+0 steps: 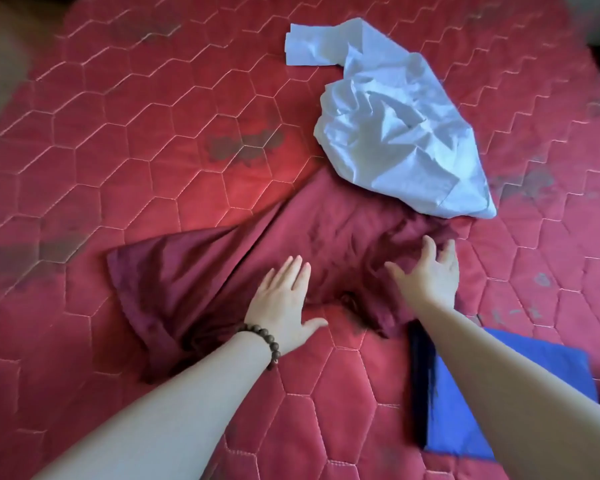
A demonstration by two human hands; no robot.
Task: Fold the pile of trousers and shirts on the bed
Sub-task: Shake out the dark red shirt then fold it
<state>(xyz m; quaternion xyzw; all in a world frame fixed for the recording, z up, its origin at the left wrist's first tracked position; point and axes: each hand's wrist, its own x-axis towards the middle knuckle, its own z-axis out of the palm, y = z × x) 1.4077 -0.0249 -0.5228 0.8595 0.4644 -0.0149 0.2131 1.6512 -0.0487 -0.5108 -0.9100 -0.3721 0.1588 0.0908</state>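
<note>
Your left hand lies flat, fingers straight, on the maroon garment mid-bed. Your right hand hovers over its crumpled end, fingers spread wide. A white shirt lies crumpled toward the far edge.

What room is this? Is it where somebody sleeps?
Most likely a bedroom. The red quilted mattress fills nearly the whole view, and clothes lie on it: a crumpled pale blue shirt, a maroon garment under both hands, and a folded blue piece.

No legible text, label or number anywhere.
</note>
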